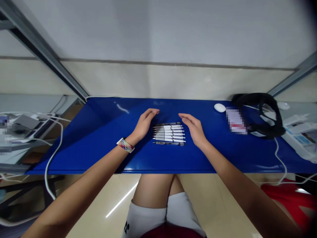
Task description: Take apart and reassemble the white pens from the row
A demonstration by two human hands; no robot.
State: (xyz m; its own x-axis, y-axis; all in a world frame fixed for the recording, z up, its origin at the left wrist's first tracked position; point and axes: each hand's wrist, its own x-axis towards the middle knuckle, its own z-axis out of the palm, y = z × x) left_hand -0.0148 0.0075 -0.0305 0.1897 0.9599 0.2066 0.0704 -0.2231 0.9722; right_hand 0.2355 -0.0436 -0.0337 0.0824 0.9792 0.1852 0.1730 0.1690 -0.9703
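Note:
Several white pens (pixel 168 134) lie side by side in a neat stack of rows on the blue table, their tips toward the left. A darker grey pen (pixel 169 143) lies along the near side of the row, and another dark pen (pixel 166 124) along the far side. My left hand (pixel 145 122) is held just left of the pens, fingers stretched out, with a colourful woven band on its wrist. On the other side, my right hand (pixel 193 128) is held close to the pens' right ends, fingers extended. Neither hand holds anything.
On the blue table (pixel 99 142), a white mouse (pixel 220 107), a blurred-out packet (pixel 235 120) and a black strap-like headset (pixel 259 114) lie to the right. White devices and cables stand at the far right; a white cable (pixel 60 142) hangs past the left edge.

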